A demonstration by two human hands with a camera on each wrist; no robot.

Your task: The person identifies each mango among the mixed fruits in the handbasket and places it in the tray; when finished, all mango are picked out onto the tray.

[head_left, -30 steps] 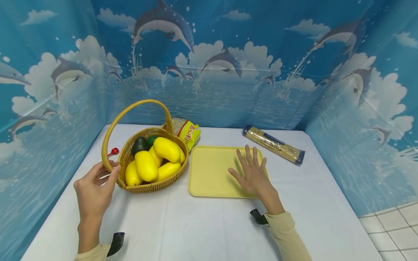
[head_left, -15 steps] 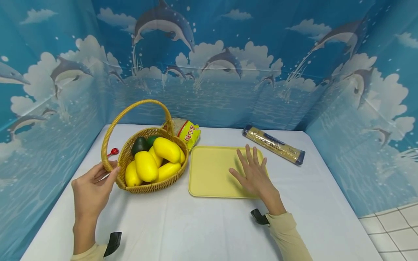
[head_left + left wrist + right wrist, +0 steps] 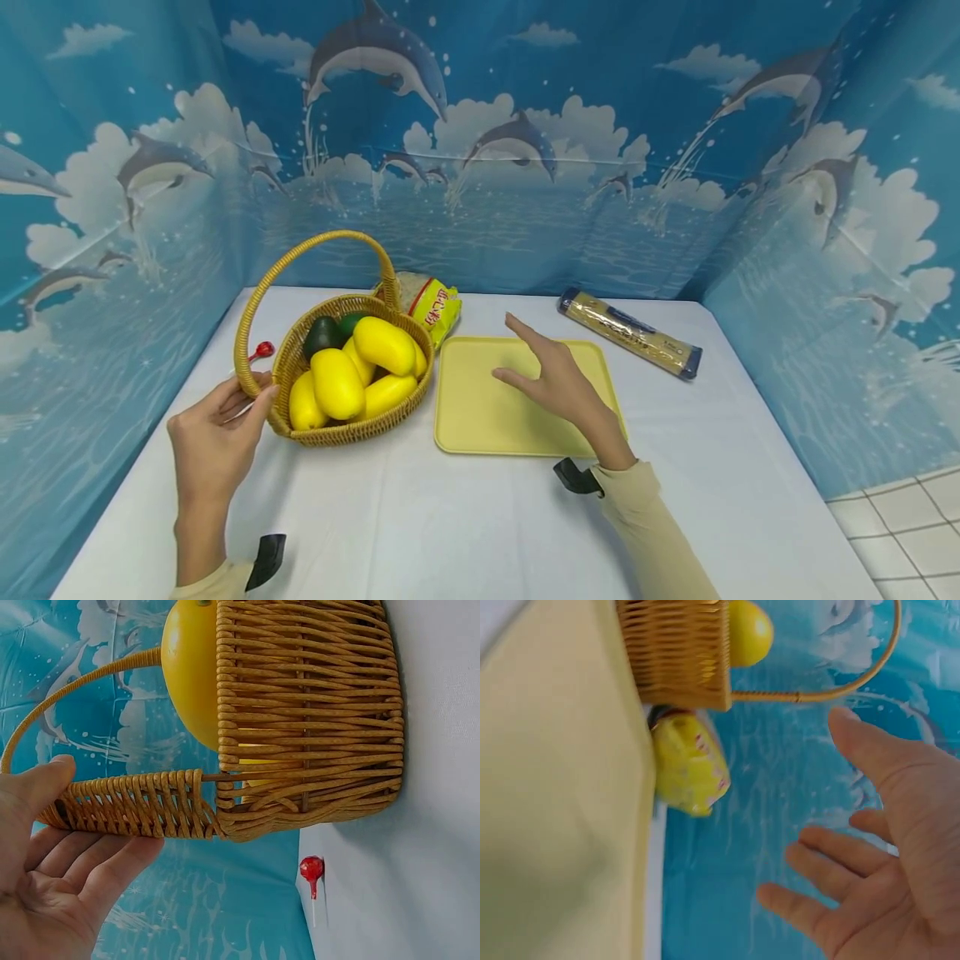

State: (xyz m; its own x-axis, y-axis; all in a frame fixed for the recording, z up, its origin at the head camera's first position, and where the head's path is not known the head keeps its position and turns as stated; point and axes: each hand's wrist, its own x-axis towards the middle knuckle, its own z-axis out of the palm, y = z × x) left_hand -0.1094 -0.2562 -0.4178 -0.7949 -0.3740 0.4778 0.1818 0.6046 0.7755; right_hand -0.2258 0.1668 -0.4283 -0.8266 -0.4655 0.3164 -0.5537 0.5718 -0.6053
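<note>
My left hand pinches the lower left end of the wicker basket's handle, thumb on one side and fingers on the other. Standing on the table, the wicker basket is heaped with several yellow mangoes and dark green avocados. Above the pale yellow tray, my right hand hovers with fingers extended and thumb apart, touching nothing. In the right wrist view its palm shows bare, the basket and a yellow packet beyond it.
Behind the basket lies a yellow food packet. A red lollipop rests left of the basket, near the left hand. At the back right is a long gold package with dark ends. Dolphin-printed curtains bound the white table.
My right hand has turned from palm-down, with fingers spread, to a sideways pose and shifted left over the tray. My left hand keeps its hold on the handle; the basket stays put.
</note>
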